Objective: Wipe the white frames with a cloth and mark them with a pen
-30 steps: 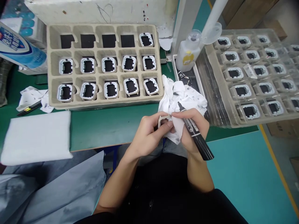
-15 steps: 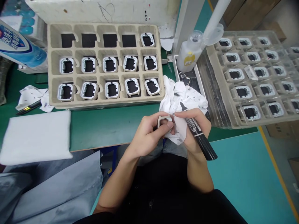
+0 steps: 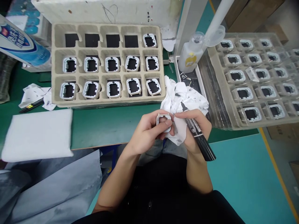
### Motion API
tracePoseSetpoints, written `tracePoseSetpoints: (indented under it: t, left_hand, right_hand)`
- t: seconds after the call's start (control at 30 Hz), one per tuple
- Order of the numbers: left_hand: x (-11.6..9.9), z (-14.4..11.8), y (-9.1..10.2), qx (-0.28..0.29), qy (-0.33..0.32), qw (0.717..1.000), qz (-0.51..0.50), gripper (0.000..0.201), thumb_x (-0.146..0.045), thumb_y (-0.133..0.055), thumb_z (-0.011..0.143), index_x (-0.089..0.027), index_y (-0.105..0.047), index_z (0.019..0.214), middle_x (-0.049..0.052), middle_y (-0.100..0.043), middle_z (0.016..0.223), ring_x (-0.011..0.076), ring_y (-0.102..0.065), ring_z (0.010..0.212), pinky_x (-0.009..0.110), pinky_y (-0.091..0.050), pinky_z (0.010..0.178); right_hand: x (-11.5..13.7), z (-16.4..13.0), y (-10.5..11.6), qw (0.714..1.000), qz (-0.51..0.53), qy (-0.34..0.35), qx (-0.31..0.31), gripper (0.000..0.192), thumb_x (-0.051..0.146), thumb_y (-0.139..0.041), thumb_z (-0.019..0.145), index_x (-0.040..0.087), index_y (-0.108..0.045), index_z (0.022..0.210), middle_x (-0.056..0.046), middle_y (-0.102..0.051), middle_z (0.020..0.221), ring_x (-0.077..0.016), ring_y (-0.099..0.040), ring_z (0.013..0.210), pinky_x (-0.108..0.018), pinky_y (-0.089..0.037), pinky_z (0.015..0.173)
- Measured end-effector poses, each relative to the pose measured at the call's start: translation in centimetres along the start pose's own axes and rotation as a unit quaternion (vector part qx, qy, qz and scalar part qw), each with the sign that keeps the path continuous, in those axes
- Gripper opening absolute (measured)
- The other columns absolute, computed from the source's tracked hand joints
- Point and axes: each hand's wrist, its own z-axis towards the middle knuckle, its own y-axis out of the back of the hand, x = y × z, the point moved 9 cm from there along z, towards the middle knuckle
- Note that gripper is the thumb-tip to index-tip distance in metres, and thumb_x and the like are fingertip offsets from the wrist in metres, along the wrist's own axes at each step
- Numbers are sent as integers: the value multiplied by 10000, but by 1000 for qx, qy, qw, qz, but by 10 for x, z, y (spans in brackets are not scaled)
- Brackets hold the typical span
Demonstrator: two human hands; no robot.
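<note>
My left hand [image 3: 147,132] grips a small white square frame part [image 3: 163,119] near the table's front edge. My right hand [image 3: 195,130] holds a black marker pen [image 3: 197,133] and a crumpled white cloth [image 3: 184,99] with dark spots, pressed against the frame's right side. The marker's tip points up and left. A cardboard tray [image 3: 106,102] with several identical frame parts stands behind my left hand; its back row has empty cells on the left.
A clear plastic tray [image 3: 224,105] with several frame parts lies at the right. A white pump bottle [image 3: 190,56] stands between the trays. A white foam pad [image 3: 37,133] lies at the left, with a crumpled wipe [image 3: 35,95] and pen behind it.
The frame part has turned slightly in my left hand, its face more toward me. Both hands stay close together; the view has shifted a little.
</note>
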Motion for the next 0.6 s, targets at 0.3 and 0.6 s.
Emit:
tracePoseSetpoints:
  t: [0.3, 0.6]
  left_hand:
    - [2, -1, 1, -12, -17, 996, 85, 258, -433, -802, 1046, -189, -724, 1076, -29, -686, 738, 112, -479, 610, 252, -392, 597]
    - [-7, -2, 1, -19, -57, 967, 249, 158, -323, -639, 1109, -190, -715, 1071, -55, -628, 703, 126, -513, 621, 276, -387, 643]
  right_hand:
    - [-4, -1, 2, 997, -62, -43, -17, 94, 237, -772, 1007, 290, -814, 1073, 33, -765, 772, -148, -707, 584, -294, -544, 541]
    - [6, 5, 1, 990, -139, 8, -6, 356, 28, -639, 899, 269, -828, 1080, 32, -813, 895, -112, -663, 639, -260, -490, 560]
